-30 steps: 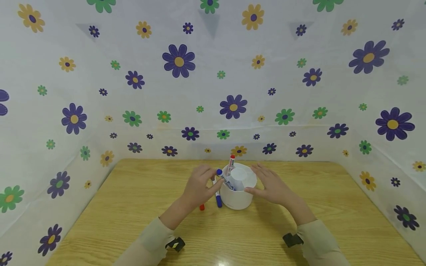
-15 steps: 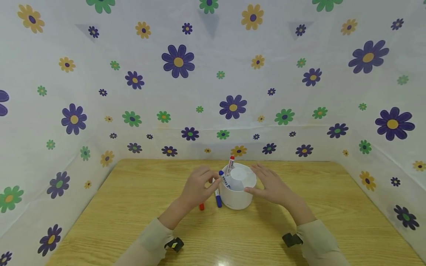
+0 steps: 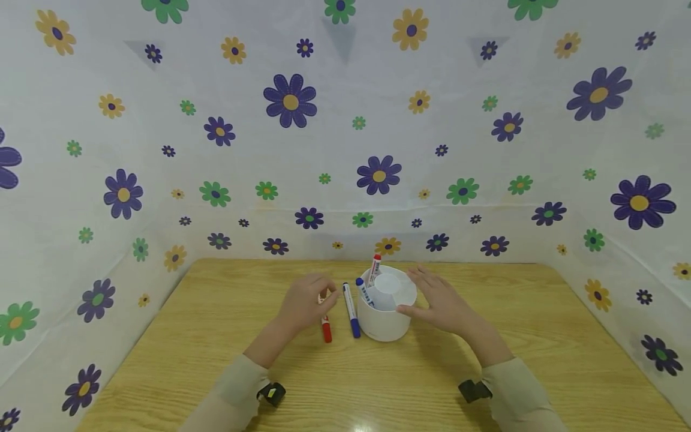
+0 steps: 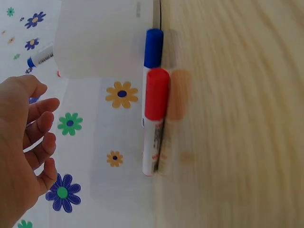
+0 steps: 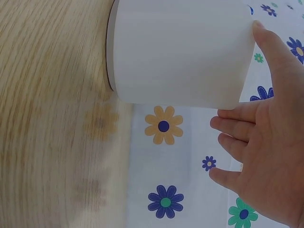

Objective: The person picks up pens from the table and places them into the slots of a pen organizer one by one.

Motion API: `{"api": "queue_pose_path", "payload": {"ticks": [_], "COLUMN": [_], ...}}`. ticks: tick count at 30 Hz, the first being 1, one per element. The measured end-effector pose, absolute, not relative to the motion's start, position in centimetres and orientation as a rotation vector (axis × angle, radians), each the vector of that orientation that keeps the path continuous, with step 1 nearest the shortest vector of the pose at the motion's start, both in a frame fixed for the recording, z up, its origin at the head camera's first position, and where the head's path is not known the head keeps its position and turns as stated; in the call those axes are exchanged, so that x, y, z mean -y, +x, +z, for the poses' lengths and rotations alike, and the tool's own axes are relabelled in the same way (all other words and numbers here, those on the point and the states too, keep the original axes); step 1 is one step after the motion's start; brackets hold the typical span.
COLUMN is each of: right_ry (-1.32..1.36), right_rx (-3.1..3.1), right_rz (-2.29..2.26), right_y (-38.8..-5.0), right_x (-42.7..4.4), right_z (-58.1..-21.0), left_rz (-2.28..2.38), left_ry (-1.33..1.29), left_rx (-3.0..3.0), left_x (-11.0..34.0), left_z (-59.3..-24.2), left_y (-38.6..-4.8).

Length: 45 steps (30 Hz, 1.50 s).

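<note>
My left hand [image 3: 306, 303] hovers over a red-capped marker [image 3: 326, 329] on the table; its fingers are loosely bent and hold nothing. The left wrist view shows that hand [image 4: 23, 142] apart from the red-capped marker [image 4: 156, 118]. A blue-capped marker [image 3: 351, 309] lies between it and a white round pen holder [image 3: 384, 324]. Inside the holder lean a second blue-capped marker [image 3: 364, 293] and a second red-capped marker [image 3: 374, 270]. My right hand [image 3: 439, 300] rests on the holder's right side, thumb and fingers spread along its rim, fairly straight in the right wrist view.
The wooden table [image 3: 227, 336] ends at a white cloth [image 3: 335, 138] printed with flowers, which rises behind it and at both sides. The holder has a raised round middle part [image 3: 387, 284].
My left hand has let go of the blue-capped marker, now leaning in the holder, and has moved left over the red-capped marker. My right hand has stayed at the holder.
</note>
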State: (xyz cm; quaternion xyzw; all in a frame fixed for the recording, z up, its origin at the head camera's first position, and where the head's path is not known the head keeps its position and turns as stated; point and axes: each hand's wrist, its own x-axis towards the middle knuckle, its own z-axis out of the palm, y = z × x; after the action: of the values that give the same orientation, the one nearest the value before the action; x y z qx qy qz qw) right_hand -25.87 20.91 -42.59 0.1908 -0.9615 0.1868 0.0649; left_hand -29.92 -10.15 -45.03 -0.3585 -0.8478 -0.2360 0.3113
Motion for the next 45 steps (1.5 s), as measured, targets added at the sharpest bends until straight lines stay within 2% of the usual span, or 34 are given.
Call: {"api": "queue_pose_path", "payload": {"ticks": [7, 20, 33, 45], "right_ry": [0.577, 0.581, 0.575, 0.567], "right_rx": [2.906, 2.902, 2.907, 2.922], "right_rz": [0.565, 0.567, 0.551, 0.558], "right_y": [-25.8, -25.9, -25.8, -25.8], "right_x": [-21.0, -21.2, -21.2, -21.0], "right_z": [-42.7, -42.9, -42.9, -42.8], "left_rz": [-0.512, -0.286, -0.349, -0.456], "left_ry": [-0.809, -0.539, -0.246, -0.192], "left_rx": [2.451, 2.939, 3.158, 3.222], "left_x": [11.1, 10.7, 10.3, 9.9], "left_z": [-46.1, -46.0, -46.6, -46.8], "left_y": [-31.3, -33.3, -34.7, -35.3]}}
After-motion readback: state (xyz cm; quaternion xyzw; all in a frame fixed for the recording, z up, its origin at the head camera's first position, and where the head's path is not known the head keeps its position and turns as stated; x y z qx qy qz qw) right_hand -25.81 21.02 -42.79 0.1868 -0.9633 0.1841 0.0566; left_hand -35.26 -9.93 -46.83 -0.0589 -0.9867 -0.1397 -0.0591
